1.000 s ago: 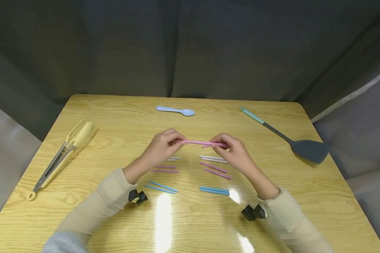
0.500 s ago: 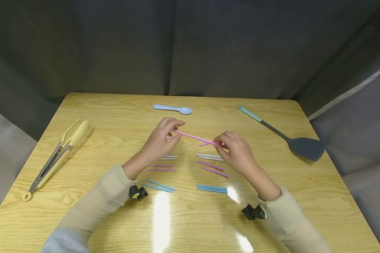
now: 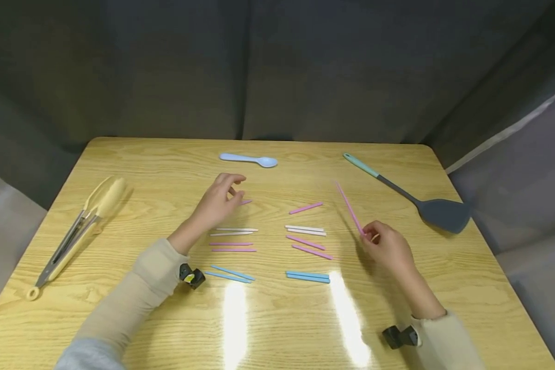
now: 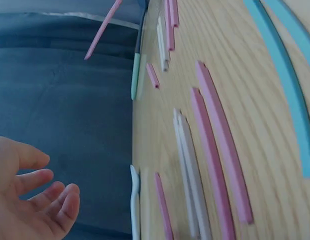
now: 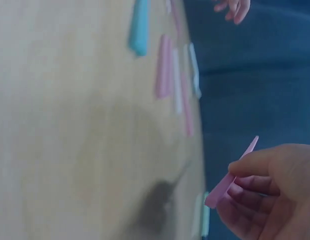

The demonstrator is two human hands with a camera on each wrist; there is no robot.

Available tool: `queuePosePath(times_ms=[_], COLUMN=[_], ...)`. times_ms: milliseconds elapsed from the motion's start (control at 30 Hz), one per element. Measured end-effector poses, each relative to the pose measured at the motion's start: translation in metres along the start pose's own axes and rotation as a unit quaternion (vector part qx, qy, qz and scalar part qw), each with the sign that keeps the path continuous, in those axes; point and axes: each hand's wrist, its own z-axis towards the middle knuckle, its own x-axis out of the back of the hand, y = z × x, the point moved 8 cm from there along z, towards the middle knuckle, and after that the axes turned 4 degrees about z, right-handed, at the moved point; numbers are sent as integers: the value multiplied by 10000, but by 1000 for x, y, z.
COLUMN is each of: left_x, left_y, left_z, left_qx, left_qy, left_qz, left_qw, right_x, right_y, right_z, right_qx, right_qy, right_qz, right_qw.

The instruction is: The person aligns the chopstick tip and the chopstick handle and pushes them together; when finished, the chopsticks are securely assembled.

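Observation:
My right hand (image 3: pixel 390 249) pinches a long pink chopstick (image 3: pixel 349 208) near its thicker end, above the table's right half. In the right wrist view the chopstick (image 5: pixel 222 190) sits between thumb and fingers. Holding nothing, my left hand (image 3: pixel 215 205) hovers with loosely bent fingers over a short pink stick (image 3: pixel 246 202), which it partly hides. Another short pink stick (image 3: pixel 306 208) lies between the hands. Below are two columns of short sticks: white pairs (image 3: pixel 306 230), pink pairs (image 3: pixel 233 247) and blue pairs (image 3: pixel 307 277).
A light blue spoon (image 3: pixel 250 159) lies near the far edge. Cream tongs (image 3: pixel 80 231) rest on the left of the wooden table (image 3: pixel 277 334). On the right lies a dark spatula (image 3: pixel 444 215) with a green handle. Dark curtains (image 3: pixel 268 67) hang behind.
My left hand let go of the pink chopstick and drew back to the left. My right hand carried it to the right and nearer me, swinging its free end away from me.

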Motion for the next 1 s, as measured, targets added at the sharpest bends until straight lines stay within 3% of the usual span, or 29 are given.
queuePosePath(times_ms=[200,400,800,1000], left_x=[-3,-8,-7,-8], left_y=[-19,-34,-52,-60], left_z=[3,4,5,8], left_qx=[356,550,693,689], left_qy=[-261,-460,-554,-597], left_qz=[192,385,483,546], left_qw=[9988,9967,9949,9943], right_x=[-5,-14,-17,-3], right_y=[31,45,51,39], right_z=[-12,-18,-20,-1], right_qx=[-444,-713,-737,-560], right_qy=[-295,-558,-897,-574], right_qz=[-267,-294,-305,-615], right_qw=[9982,9955,9928,9949])
